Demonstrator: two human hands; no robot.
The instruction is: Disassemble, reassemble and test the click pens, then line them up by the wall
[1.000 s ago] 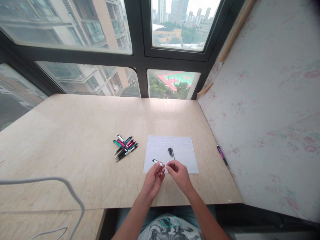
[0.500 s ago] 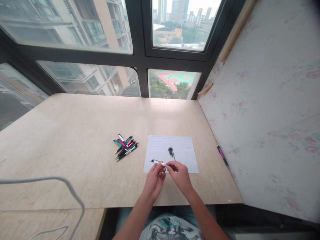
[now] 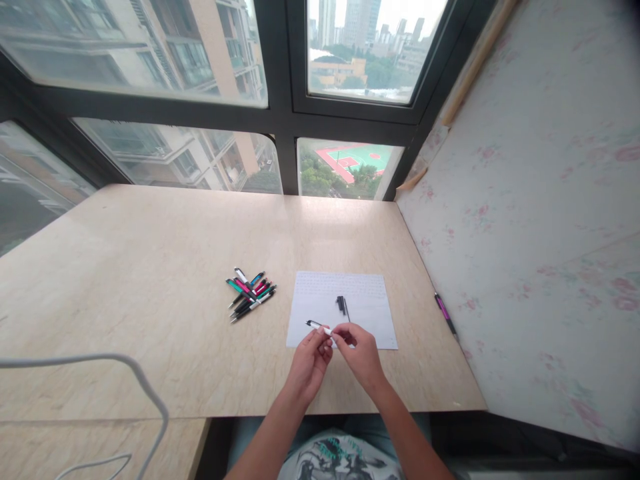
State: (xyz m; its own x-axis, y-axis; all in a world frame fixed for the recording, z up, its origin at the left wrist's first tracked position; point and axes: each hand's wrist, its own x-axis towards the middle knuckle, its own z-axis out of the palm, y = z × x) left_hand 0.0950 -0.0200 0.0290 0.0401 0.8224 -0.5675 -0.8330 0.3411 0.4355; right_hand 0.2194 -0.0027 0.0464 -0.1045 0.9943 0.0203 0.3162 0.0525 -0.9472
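Note:
My left hand (image 3: 309, 363) pinches a white and black pen part (image 3: 317, 326) over the near edge of a white sheet of paper (image 3: 367, 293). My right hand (image 3: 361, 353) meets it from the right, fingers closed on the same pen's other end. A small black pen piece with a thin refill (image 3: 342, 305) lies on the sheet just beyond my hands. A pile of several coloured pens (image 3: 251, 293) rests on the table to the left of the sheet.
The beige table (image 3: 150, 267) runs up to a large window. A flowered wall panel (image 3: 525, 233) bounds the right side, with a purple pen (image 3: 445, 313) lying at its foot. A white wire frame (image 3: 125, 387) sticks in at the near left.
My two hands have come together: a gap showed between them a second ago, and now both grip the pen part. The pen's tip shifted slightly.

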